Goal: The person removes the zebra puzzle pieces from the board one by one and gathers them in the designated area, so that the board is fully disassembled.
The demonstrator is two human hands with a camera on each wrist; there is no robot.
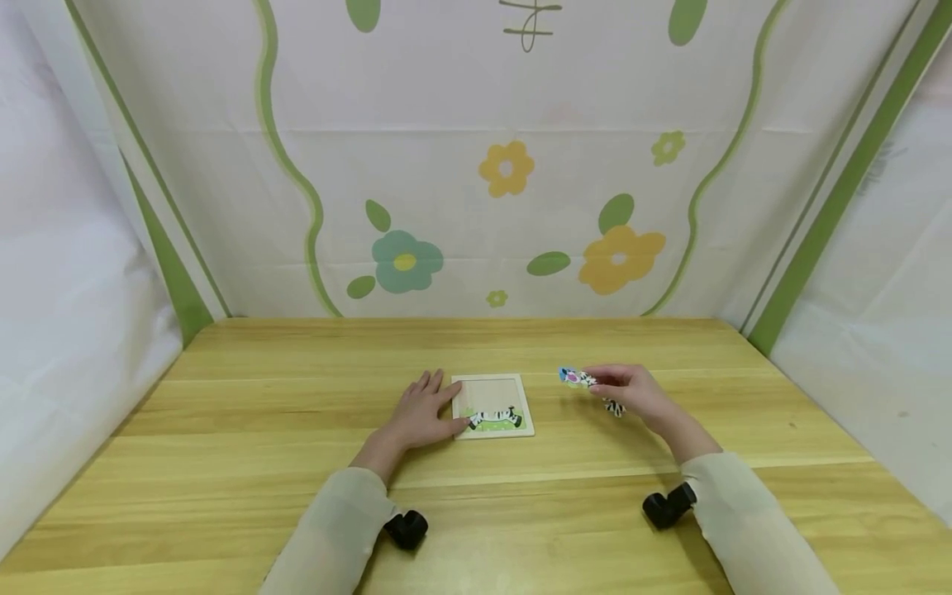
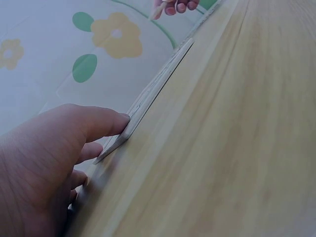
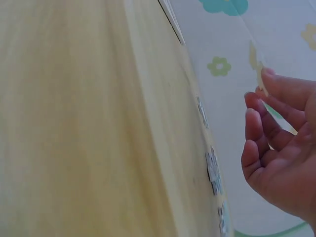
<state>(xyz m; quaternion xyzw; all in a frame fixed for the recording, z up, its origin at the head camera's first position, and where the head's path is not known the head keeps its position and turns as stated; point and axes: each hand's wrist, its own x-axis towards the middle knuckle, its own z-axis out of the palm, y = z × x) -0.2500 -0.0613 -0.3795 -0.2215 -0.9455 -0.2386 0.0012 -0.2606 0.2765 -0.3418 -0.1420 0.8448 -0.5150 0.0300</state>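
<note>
A square wooden puzzle board (image 1: 487,392) with a pale raised rim lies on the table, its lower part filled by a piece showing zebra legs and green grass. My left hand (image 1: 421,413) rests at the board's left side, fingers spread, the thumb touching its near left edge. In the left wrist view the thumb (image 2: 106,122) presses on the rim. Right of the board, above the table, my right hand (image 1: 630,392) pinches a puzzle piece (image 1: 576,378) with blue, pink and striped print between thumb and fingers. From the right wrist view, this piece (image 3: 260,74) appears edge-on.
Under the right hand lies a black-and-white striped piece (image 1: 614,407), partly hidden. The right wrist view shows several loose pieces (image 3: 213,170) along the tabletop. A flowered white cloth (image 1: 461,182) hangs behind the wooden table (image 1: 506,521).
</note>
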